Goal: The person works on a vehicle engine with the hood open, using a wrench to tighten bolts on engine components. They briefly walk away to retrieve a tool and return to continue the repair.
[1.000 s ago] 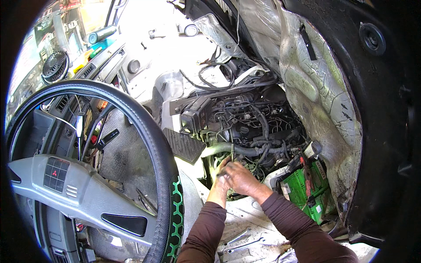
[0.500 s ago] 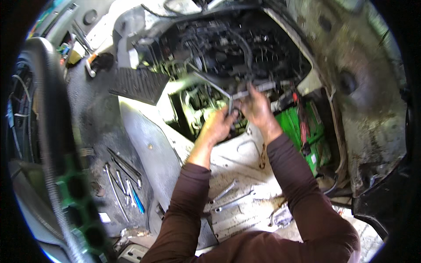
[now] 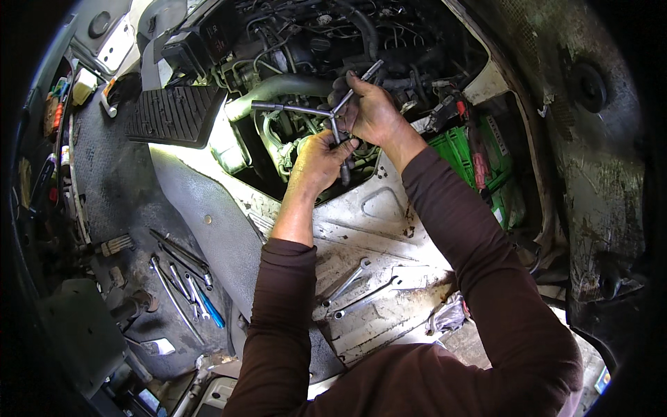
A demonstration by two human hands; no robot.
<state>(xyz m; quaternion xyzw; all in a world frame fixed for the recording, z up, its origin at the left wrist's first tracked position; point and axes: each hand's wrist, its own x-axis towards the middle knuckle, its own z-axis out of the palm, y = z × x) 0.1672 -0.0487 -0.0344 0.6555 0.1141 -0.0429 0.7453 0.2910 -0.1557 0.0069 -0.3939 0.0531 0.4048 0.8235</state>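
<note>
To the left of the engine (image 3: pixel 326 48) and nearer the person, several hand tools (image 3: pixel 210 309), one with a blue handle, lie on the dark floor (image 3: pixel 111 174). A black ridged pad (image 3: pixel 177 117) sits just left of the engine. The left hand (image 3: pixel 317 163) is closed around the lower arm of a three-armed wrench (image 3: pixel 332 114), which is held up over the engine's near edge, one arm pointing left. The right hand (image 3: pixel 379 115), close beside the left, grips the wrench's upper right arm. On the white metal panel (image 3: pixel 361 233) on the engine's near side lie two spanners (image 3: pixel 366 299), with a crumpled rag (image 3: pixel 448 314) to their right. A green battery (image 3: pixel 451 149) stands at the engine's near right, a red clamp (image 3: pixel 479 167) over it.
</note>
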